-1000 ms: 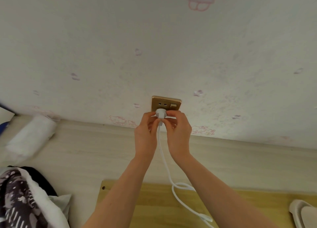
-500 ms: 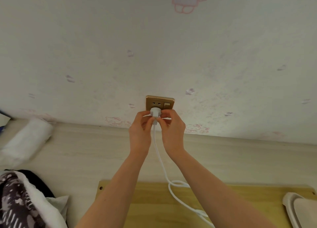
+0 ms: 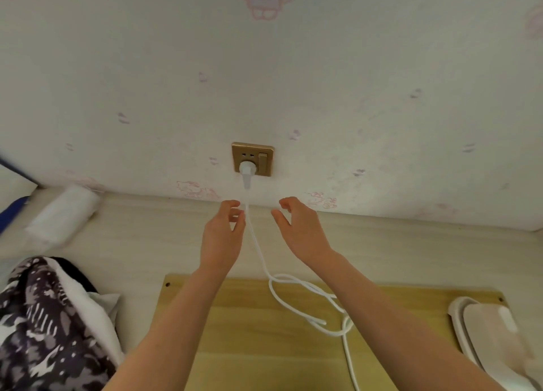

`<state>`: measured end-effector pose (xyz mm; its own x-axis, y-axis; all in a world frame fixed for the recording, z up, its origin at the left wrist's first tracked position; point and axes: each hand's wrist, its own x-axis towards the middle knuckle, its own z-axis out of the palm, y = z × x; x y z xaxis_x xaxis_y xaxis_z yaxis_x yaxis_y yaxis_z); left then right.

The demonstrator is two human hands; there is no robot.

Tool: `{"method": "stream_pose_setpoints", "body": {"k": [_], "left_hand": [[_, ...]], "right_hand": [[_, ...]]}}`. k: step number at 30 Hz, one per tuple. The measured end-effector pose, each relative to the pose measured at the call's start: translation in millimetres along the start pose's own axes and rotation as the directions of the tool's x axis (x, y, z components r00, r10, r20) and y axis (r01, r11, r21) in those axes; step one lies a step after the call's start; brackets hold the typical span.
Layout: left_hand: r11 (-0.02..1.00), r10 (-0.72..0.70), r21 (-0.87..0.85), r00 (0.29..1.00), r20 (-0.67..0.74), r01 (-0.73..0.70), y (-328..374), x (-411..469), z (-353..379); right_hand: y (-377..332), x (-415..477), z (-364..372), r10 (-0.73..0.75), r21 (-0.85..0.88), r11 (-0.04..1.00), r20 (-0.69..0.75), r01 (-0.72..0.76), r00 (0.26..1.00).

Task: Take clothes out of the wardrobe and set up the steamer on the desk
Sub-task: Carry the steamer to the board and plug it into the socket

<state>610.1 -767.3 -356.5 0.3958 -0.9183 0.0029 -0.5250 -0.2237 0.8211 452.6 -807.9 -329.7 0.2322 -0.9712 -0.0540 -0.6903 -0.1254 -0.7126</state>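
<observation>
A white plug (image 3: 246, 168) sits in the gold wall socket (image 3: 253, 159). Its white cord (image 3: 293, 296) hangs down and loops over the yellow wooden board (image 3: 255, 332) on the desk. My left hand (image 3: 224, 235) hovers below the socket with loosely curled fingers; the cord runs right beside its fingertips, and no grip on it shows. My right hand (image 3: 299, 229) is off the cord, fingers relaxed and empty. A cream-white appliance (image 3: 493, 334), seemingly the steamer, lies at the board's right end.
Dark patterned clothes with white lining (image 3: 50, 326) are piled at the lower left. A white roll (image 3: 61, 211) lies on the pale desk top (image 3: 132, 243) at the left, against the wall. A blue item (image 3: 11, 211) shows at the far left edge.
Both hands were pinching the plug at the socket. Now they have let go and drawn back down; the plug stays in the socket.
</observation>
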Motion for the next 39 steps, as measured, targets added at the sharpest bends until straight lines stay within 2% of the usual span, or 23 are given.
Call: {"method": "stream_pose_setpoints", "body": {"k": [7,15,18,21,27,31,39], "left_hand": [[0.953,0.080,0.288,0.995,0.055,-0.093,-5,-88,21],[0.897,0.047,0.432,0.992,0.117,-0.094,-2,-207,75],[0.880,0.083,0.454,0.985,0.148,-0.142,6,-252,88],[0.850,0.148,0.477,0.971,0.188,-0.222,17,-286,96],[0.817,0.220,0.469,0.933,0.285,-0.336,16,-323,97],[0.787,0.287,0.452,0.898,0.334,-0.419,10,-342,86],[0.750,0.384,0.388,0.830,0.404,-0.536,-29,-403,46]], "right_hand": [[58,-73,-31,-0.016,-0.220,0.974,0.149,0.049,0.989],[120,-163,-49,-0.029,-0.361,0.924,0.269,0.129,0.963],[137,-199,-56,-0.041,-0.374,0.915,0.287,0.152,0.957],[149,-236,-59,-0.076,-0.398,0.899,0.265,0.180,0.961],[160,-298,-57,-0.076,-0.386,0.912,0.169,0.137,0.983],[162,-337,-43,-0.105,-0.460,0.879,0.065,0.123,0.992],[145,-433,-10,-0.010,-0.514,0.858,-0.064,-0.024,0.998]]}}
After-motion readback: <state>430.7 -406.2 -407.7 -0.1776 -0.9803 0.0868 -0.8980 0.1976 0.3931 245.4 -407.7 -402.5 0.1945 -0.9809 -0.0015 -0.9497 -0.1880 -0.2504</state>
